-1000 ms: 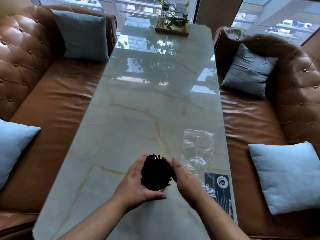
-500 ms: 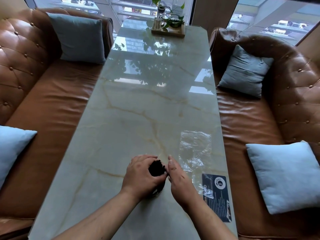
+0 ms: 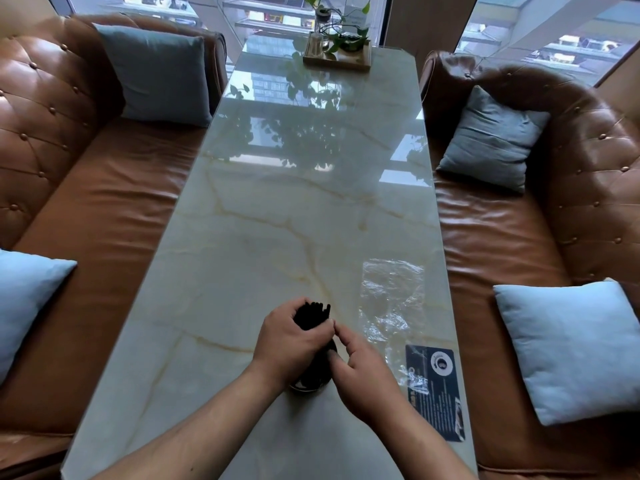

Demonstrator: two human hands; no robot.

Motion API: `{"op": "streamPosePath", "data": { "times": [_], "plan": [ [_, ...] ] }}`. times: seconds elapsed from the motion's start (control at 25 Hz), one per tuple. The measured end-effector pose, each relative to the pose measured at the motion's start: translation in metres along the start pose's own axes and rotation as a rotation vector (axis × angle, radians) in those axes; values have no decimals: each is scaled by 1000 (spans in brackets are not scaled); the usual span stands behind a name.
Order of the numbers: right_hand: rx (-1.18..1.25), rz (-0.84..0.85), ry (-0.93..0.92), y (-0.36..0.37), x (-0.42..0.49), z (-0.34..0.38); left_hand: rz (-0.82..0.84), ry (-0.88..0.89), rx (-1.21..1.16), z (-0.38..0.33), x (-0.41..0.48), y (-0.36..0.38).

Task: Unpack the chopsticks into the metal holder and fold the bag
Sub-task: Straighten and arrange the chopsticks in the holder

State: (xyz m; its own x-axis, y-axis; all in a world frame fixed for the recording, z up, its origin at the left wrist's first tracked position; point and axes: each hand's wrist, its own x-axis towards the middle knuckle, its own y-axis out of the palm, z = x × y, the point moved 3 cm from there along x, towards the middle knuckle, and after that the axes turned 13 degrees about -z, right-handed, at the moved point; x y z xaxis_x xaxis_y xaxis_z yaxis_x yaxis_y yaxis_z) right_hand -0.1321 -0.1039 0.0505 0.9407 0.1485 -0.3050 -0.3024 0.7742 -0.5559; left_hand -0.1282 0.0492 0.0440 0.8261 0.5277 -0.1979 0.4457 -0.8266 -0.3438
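A bundle of black chopsticks stands in the metal holder near the table's front middle. My left hand is wrapped around the upper part of the bundle. My right hand rests against the bundle's right side, fingers loosely curled, thumb touching the sticks. Most of the holder is hidden behind both hands; only its lower rim shows. The clear plastic bag with a dark printed label lies flat on the table to the right of the hands.
The long marble table runs away from me. At its far end sits a wooden tray with a plant. Brown leather sofas with blue cushions flank both sides.
My left hand has closed around the chopstick bundle, gathering the spread tips together. My right hand has moved in closer against the sticks. The bag has not moved.
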Motion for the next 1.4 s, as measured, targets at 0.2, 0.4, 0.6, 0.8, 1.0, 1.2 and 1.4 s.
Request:
{"op": "streamPosePath", "data": {
  "times": [0.2, 0.4, 0.6, 0.8, 1.0, 1.2, 1.4],
  "plan": [
    [-39, -33, -36, 2, 2, 11, -113, -208, -157, 4, 2, 4],
    [-60, -29, -38, 10, 1, 17, -114, -271, -79, 18, -3, 8],
    [-168, -166, -282, -5, -3, 31, 18, -257, -17, 32, -8, 10],
    [-519, 28, -658, 6, -5, 43, 106, -187, 38, 21, -13, 15],
    [-480, 60, -703, 7, -13, 35, 164, -340, -213, 36, -11, 11],
    [-184, -212, -382, -17, -4, 23, 23, -242, -93, 29, -13, 8],
    [-176, -142, -194, -10, -1, 5, -43, -45, 40, 17, -9, 12]
  ]
}}
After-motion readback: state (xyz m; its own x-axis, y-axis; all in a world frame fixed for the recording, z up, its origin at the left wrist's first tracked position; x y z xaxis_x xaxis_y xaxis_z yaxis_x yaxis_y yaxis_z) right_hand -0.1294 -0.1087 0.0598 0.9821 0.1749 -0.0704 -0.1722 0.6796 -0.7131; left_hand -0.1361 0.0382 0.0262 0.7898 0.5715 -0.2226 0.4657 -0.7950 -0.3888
